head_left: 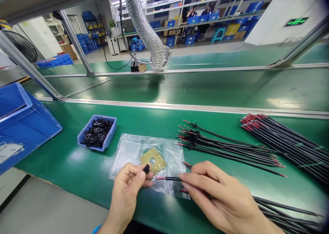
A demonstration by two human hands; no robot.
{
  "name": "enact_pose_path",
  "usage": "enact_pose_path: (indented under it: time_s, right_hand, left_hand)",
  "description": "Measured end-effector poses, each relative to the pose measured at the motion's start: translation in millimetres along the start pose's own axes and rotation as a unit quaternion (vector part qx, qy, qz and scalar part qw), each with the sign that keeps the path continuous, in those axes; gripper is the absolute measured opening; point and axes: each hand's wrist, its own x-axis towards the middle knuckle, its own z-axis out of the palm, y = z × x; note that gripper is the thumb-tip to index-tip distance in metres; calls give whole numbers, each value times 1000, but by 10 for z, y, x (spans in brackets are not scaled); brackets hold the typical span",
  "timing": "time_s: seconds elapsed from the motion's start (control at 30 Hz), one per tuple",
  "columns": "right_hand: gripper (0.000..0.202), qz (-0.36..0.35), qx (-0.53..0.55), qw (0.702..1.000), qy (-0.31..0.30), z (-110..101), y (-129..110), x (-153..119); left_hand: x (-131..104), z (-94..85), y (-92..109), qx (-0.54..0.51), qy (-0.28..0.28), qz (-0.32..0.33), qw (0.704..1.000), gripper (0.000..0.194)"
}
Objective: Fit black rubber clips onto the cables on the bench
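Note:
My left hand (131, 182) pinches a small black plastic part (146, 168) between thumb and forefinger. From the right, my right hand (221, 192) grips a black cable (172, 178) whose red inner wire and bare tip point at my left fingers. The wire tip lies close by the left fingertips; whether it touches them I cannot tell. Under both hands lies a clear plastic bag (125, 151) with a yellowish square sponge (159, 161) on it, a round hole in its middle. More red cable ends show beside my right hand.
A blue bin (113, 131) of small black parts stands left of the bag. Cables fitted with black parts (195, 138) lie to the right, near a large bundle of cables (282, 138). More cables (285, 210) lie at lower right. A silver duct (146, 28) hangs overhead.

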Motion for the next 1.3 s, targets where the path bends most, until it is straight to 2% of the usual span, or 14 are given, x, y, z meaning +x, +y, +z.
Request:
enact_pose_path:
  time_s: [0.2, 0.5, 0.63, 0.8, 0.9, 1.0, 1.1, 1.2, 1.3]
  right_hand:
    - [19, -39, -92, 995, 15, 77, -8, -76]
    - [19, -45, -157, 985, 50, 10, -81, -78]
    - [18, -42, -159, 985, 60, 1, -88, -76]
    - [23, -57, -138, 988, 32, -55, -141, -68]
    - [27, -84, -120, 989, -3, -77, -187, -46]
    - [23, -79, -125, 989, -3, -57, -213, -44]
    - [21, -48, -104, 993, -9, -5, -214, -71]
    - [21, -22, -47, 998, -33, 36, -211, -105]
    - [19, -5, -19, 998, -61, 42, -213, -127]
  left_hand:
    - [-53, 113, -2, -24, -28, -2, 999, 31]
    - [-58, 38, -31, -61, -92, -40, 993, 34]
    - [-82, 68, -5, -63, -97, -51, 992, 36]
    - [-116, 111, 13, -68, -89, -59, 992, 36]
    - [-104, 99, -32, -43, -113, -65, 990, 36]
    - [-82, 103, -82, -26, -116, -35, 992, 35]
    - [-75, 139, -99, -22, -130, 25, 991, 29]
    - [-85, 170, -82, 16, -146, 88, 985, 25]
    - [-99, 175, -40, 68, -154, 122, 978, 26]
